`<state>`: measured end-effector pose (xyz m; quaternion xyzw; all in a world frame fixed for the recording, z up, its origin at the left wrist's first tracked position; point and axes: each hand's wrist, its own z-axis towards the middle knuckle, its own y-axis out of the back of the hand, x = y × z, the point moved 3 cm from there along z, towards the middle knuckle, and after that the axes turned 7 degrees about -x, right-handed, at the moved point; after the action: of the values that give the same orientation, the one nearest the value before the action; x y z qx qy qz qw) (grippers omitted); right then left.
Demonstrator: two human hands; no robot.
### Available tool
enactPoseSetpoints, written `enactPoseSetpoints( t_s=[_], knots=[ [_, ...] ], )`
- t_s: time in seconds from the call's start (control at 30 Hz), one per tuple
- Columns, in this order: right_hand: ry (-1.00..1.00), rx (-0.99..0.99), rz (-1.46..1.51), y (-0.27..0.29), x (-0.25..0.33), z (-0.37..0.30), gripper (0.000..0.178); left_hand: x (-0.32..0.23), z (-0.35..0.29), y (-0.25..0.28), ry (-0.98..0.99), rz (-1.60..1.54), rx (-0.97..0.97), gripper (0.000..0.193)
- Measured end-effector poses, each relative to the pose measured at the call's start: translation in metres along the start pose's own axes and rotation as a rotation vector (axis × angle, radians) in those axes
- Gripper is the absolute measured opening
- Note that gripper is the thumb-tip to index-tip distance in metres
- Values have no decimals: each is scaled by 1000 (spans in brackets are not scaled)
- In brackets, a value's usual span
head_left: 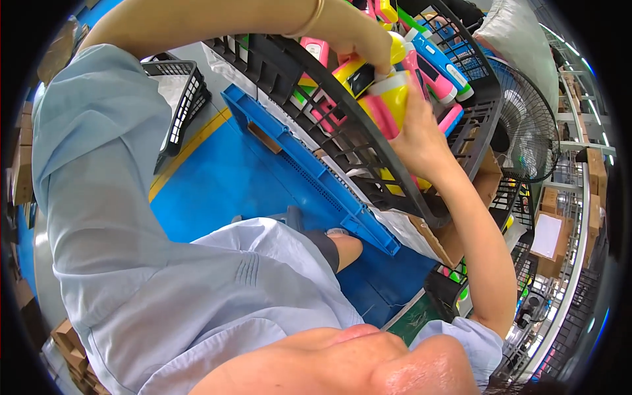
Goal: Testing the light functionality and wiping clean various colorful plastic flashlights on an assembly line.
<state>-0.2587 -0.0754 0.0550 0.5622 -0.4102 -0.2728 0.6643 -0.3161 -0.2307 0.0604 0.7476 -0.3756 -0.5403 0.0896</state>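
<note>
Closest to the camera, part of the person's face (296, 368) crosses the lower edge, with a pale blue shirt (184, 289) spreading to its left. Beyond it, both bare arms reach into a black plastic basket (424, 205) of slatted sides, which stands at a slant in the view and is heaped with brightly coloured pieces. From the lower right comes the right hand (421, 131), its fingers closed around a yellow-and-pink piece (388, 105) with a whitish end, slightly blurred, just inside the near rim. From the upper left the left hand (370, 47), a band on its wrist, bends its fingers down beside that whitish end, close to a yellow piece with a dark panel (357, 78); whether it grips anything cannot be told. Around them lie pink pieces, and a long blue piece with a green end (442, 66) slants to the right of both hands. A black fan (526, 122) stands just right of the basket, below a white sack (523, 33). Under the basket's near side, a blue plastic crate (309, 168) rests on the blue floor (210, 194), and a smaller black basket (191, 99) sits farther left.
</note>
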Motion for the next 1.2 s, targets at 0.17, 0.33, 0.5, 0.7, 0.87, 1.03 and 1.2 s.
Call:
enactPoseSetpoints(
  t_s=[0.17,0.33,0.5,0.7,0.87,1.03,1.2],
  knots=[
    [145,-118,117,-3,-31,26,119,-33,-27,64,-204,-131,-310,30],
    [-47,-57,-36,-6,-23,19,103,23,-26,168,-291,-562,-231,21],
    [-169,-4,-11,-6,-24,26,98,74,-44,171,-168,-882,-352,22],
    [-352,-12,674,25,-63,38,45,41,-89,121,-249,-184,-469,26],
    [-362,-5,906,52,-64,73,31,26,-87,127,-93,243,-458,34],
    [-259,-127,1091,32,-69,172,29,40,13,112,26,-477,-823,43],
    [-351,-96,1171,-1,-59,249,40,52,22,132,11,-631,-1142,47]
  ],
)
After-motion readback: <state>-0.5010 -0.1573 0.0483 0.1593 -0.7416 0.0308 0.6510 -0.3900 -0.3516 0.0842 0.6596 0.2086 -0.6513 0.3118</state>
